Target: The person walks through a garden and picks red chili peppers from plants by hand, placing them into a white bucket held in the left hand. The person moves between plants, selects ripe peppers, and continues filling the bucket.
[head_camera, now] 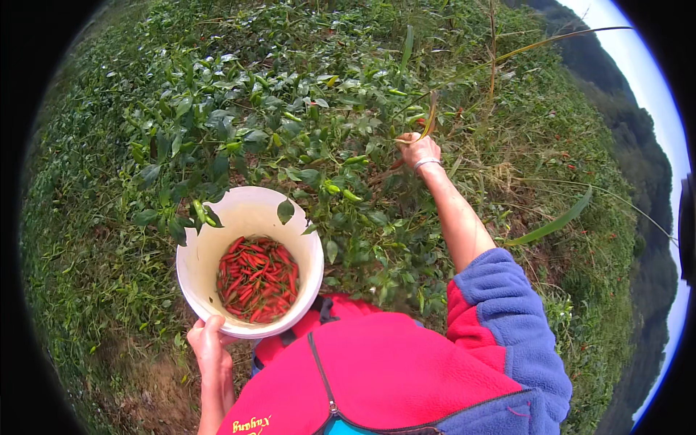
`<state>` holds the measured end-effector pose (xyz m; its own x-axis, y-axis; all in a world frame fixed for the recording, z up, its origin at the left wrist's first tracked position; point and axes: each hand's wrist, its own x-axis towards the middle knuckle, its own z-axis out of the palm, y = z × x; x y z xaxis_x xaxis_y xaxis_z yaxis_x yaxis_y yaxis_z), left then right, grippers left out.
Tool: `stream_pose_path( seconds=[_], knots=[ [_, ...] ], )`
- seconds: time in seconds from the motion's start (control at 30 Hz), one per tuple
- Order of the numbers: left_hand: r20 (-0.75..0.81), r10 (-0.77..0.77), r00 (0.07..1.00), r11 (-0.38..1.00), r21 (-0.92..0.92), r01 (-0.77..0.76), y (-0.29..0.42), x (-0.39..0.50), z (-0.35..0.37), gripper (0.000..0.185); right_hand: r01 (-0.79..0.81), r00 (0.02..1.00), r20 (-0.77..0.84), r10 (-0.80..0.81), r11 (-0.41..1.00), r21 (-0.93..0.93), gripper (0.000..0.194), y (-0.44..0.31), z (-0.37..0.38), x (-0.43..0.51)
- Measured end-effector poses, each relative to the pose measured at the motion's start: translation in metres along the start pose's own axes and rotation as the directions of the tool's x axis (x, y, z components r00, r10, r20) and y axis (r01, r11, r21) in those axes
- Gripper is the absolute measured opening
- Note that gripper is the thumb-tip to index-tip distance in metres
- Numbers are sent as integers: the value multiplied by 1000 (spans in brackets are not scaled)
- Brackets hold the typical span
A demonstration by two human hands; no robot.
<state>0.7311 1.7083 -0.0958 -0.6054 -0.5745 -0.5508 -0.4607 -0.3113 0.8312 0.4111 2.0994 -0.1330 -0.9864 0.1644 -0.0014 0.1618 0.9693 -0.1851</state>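
Note:
My left hand [209,340] grips the near-left rim of a white plastic bucket [190,272], thumb over the edge. Many red chili peppers [258,277] lie in the bottom of the bucket, some with green stems. A leafy twig with green chili peppers [200,211] hangs over its far-left rim. My right hand [418,148], with a silvery bracelet at the wrist, reaches out among the chili plants, its fingers at a yellow-brown grass blade. A red pepper [421,122] shows just beyond the fingers. Whether the fingers hold the blade or a pepper cannot be made out.
Dense chili plants [217,119] with green peppers [352,196] spread ahead and to both sides. Long grass blades [554,224] arch in from the right. Bare soil [157,386] shows at the lower left. Wooded hills [631,125] and sky stand at the far right.

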Motion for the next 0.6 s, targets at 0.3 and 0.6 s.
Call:
stream_pose_path(
  seconds=[0.3, 0.6],
  knots=[
    [2, 4, 1000, 1000, 14, -4, 2, -2, 5, 33, 196, 981, 24, -195, 971, -133, 20, 2, 6, 11],
    [15, -25, 1000, 1000, 12, 25, 9, -1, 5, 32, 461, 860, 32, -509, 749, -475, 9, -7, -38, -8]
  ],
)
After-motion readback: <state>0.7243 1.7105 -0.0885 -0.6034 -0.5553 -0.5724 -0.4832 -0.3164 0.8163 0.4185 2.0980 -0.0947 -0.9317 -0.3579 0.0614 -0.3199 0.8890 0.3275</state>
